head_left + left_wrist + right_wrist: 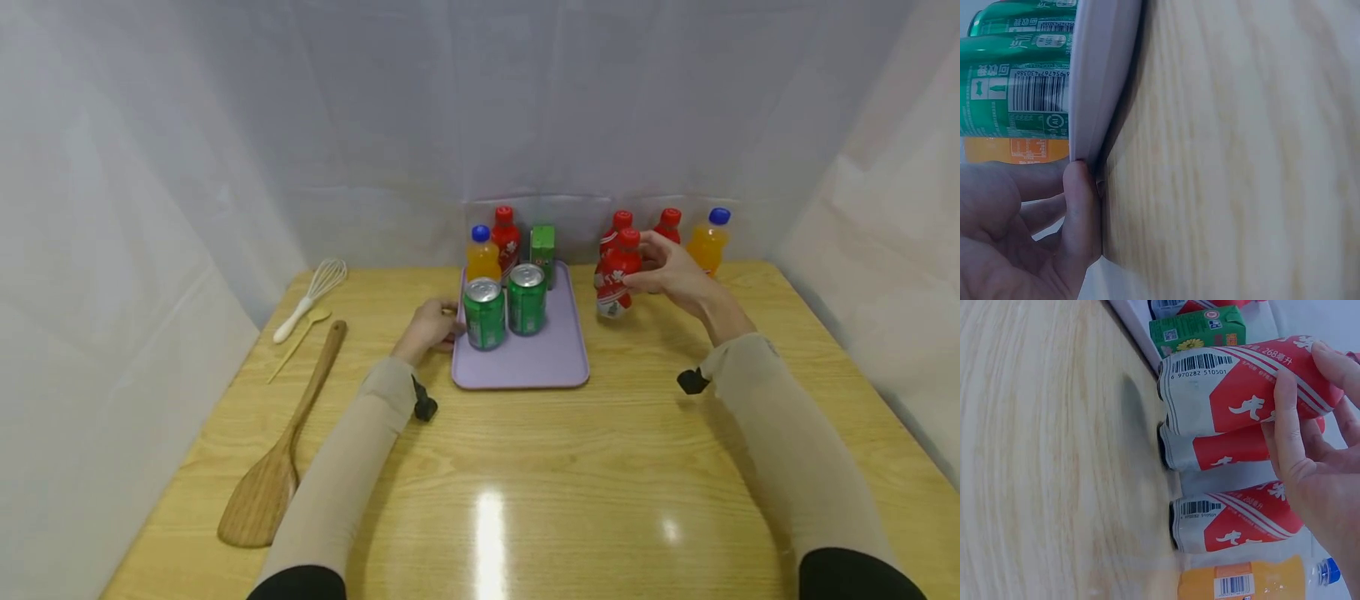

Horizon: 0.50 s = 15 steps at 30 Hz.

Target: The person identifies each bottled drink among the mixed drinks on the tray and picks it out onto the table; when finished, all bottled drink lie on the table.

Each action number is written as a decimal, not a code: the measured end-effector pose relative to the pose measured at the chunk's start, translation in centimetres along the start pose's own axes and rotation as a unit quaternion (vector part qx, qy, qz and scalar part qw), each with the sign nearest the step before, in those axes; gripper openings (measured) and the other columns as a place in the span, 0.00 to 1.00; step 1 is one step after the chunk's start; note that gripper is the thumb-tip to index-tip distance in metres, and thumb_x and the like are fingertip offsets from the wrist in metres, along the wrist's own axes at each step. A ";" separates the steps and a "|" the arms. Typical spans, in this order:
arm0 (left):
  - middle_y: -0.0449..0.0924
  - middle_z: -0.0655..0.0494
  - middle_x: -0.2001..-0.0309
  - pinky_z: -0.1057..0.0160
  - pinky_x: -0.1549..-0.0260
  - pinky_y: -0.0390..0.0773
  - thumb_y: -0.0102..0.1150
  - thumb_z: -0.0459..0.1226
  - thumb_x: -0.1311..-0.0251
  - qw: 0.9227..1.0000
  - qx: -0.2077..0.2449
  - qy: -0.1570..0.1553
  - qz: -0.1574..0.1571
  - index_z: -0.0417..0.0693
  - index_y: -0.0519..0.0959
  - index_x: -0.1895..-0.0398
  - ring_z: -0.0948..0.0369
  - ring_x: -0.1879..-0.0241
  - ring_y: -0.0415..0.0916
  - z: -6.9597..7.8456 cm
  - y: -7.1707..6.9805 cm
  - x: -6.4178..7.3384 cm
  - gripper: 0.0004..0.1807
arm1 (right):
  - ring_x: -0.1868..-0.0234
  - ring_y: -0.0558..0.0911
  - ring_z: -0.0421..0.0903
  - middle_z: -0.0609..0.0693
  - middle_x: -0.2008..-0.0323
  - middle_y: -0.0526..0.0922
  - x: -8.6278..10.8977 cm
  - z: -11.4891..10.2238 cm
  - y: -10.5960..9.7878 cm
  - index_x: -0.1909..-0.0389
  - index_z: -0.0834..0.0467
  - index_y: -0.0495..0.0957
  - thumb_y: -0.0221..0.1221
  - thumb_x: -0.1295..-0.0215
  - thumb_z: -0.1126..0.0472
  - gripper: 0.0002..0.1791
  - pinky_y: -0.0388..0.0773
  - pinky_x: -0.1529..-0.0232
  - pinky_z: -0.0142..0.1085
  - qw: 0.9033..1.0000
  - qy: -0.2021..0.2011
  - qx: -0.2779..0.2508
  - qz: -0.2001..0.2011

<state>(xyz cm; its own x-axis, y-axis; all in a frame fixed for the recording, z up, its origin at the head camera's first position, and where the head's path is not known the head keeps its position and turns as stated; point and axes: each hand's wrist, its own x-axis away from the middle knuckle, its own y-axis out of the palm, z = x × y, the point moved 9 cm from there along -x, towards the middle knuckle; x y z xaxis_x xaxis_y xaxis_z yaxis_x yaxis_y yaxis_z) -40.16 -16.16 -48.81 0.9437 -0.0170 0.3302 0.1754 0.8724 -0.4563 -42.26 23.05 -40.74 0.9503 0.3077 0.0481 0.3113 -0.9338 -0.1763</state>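
Note:
On the left rim of the lilac tray (pixel 532 367), my left hand (pixel 431 327) pinches the edge; the left wrist view shows the thumb (pixel 1080 206) against the rim. My right hand (pixel 675 277) grips a red-and-white bottle (pixel 617 271) round its upper part, slightly tilted, right of the tray. The tray carries two green cans (pixel 484 321), an orange drink bottle (pixel 482 257) with a blue cap, a red bottle (pixel 506 237) and a green carton (pixel 542 248). Behind the gripped bottle stands another red bottle (pixel 621 221), partly hidden.
Farther right stand a red bottle (pixel 1235 519) and an orange drink bottle (pixel 708 242), close to the white back curtain (pixel 405 167). At the table's left lie a whisk (pixel 307 300), a thin yellow spoon (pixel 300 340) and a wooden spatula (pixel 281 467).

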 end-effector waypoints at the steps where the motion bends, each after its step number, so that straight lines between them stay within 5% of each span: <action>1: 0.79 0.43 0.55 0.68 0.76 0.86 0.62 0.28 0.32 1.000 0.000 0.000 0.001 0.41 0.73 0.28 0.59 0.67 0.78 0.0 0.0 0.0 0.29 | 0.41 0.76 0.47 0.46 0.38 0.74 0.0 0.2 -0.1 0.34 0.48 0.67 0.67 0.31 0.68 0.30 0.89 0.49 0.30 1.000 0.003 0.005 0.002; 8: 0.78 0.44 0.56 0.68 0.75 0.87 0.63 0.28 0.33 1.000 0.008 -0.002 -0.003 0.41 0.73 0.28 0.59 0.68 0.77 -0.3 0.1 0.0 0.29 | 0.38 0.71 0.50 0.48 0.34 0.68 0.0 1.3 -0.6 0.26 0.52 0.62 0.68 0.31 0.66 0.37 0.87 0.49 0.27 0.999 0.017 0.032 0.013; 15: 0.80 0.39 0.47 0.65 0.71 0.89 0.61 0.29 0.31 1.000 0.009 -0.001 -0.006 0.41 0.71 0.26 0.58 0.66 0.79 -0.2 0.1 -0.1 0.29 | 0.38 0.71 0.50 0.46 0.35 0.68 -0.2 1.9 -0.8 0.30 0.50 0.64 0.68 0.31 0.66 0.33 0.88 0.51 0.28 0.999 0.016 0.021 0.025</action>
<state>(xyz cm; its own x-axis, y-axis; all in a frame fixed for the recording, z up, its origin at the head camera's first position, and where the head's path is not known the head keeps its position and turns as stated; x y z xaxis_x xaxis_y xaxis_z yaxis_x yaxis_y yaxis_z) -40.19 -16.16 -49.03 0.9409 -0.0257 0.3377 0.1810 0.8809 -0.4373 -42.70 24.11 -42.49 0.9644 0.2551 0.0700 0.2643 -0.9391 -0.2196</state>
